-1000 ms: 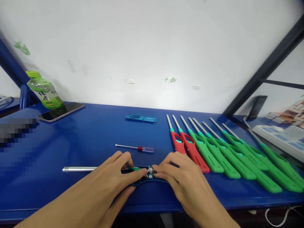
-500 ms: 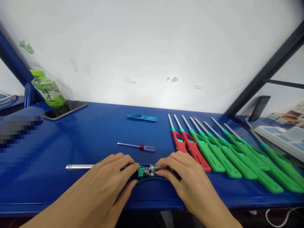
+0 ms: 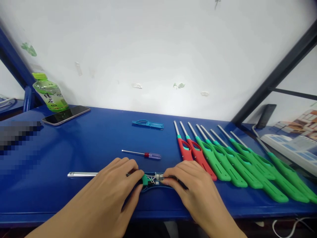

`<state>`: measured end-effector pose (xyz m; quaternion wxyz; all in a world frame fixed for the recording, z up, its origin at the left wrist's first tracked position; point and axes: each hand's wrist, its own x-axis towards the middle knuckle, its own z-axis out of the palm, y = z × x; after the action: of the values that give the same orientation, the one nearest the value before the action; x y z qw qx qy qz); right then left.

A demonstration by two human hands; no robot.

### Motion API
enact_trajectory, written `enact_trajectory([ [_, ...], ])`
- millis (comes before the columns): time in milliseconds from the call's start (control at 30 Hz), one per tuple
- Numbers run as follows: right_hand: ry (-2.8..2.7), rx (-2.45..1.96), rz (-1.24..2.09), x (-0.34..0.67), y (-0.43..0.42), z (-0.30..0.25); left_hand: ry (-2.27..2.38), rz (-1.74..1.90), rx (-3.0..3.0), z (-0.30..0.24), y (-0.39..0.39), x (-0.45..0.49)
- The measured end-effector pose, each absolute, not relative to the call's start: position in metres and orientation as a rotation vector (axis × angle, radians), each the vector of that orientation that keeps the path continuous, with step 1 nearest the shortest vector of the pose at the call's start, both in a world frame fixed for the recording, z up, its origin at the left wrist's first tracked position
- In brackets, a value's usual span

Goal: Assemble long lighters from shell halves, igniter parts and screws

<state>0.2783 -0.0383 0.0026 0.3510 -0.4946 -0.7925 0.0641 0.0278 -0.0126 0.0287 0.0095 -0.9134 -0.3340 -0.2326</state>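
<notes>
A long-necked gas lighter lies opened near the table's front edge, its metal tube pointing left. White wires and small fittings show inside its blue half shell. My left hand is closed around the front part, thumb and fingers pinching at the green trigger. My right hand pinches the inner part by the white valve fitting; its fingers hide most of that part. Beyond the hands lie a screwdriver with a purple handle and the other blue shell half.
Several assembled lighters, red and green, lie in a row on the right. A green-capped bottle and a phone are at the back left. A white wall stands behind the blue table.
The view has shifted slightly. Both hands keep their grip on the opened lighter, with only small finger movements at the fitting and trigger.
</notes>
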Motion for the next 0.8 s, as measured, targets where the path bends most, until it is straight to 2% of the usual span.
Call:
enact_trajectory([
  [200, -2.066, -1.21, 0.068, 0.2797, -0.0388, 0.0003, -1.097, -0.716, -2.853, 0.0291, -0.0157, 0.0303],
  [567, -2.05, -1.301, 0.287, 0.2819, -0.0439, 0.005, -0.987, -0.693, -2.75, 0.0304, -0.0164, 0.0352],
  [800, -2.11, -1.244, 0.237, 0.2847, -0.0409, 0.0032, -0.901, -0.483, -2.735, 0.0318, -0.0083, 0.0379],
])
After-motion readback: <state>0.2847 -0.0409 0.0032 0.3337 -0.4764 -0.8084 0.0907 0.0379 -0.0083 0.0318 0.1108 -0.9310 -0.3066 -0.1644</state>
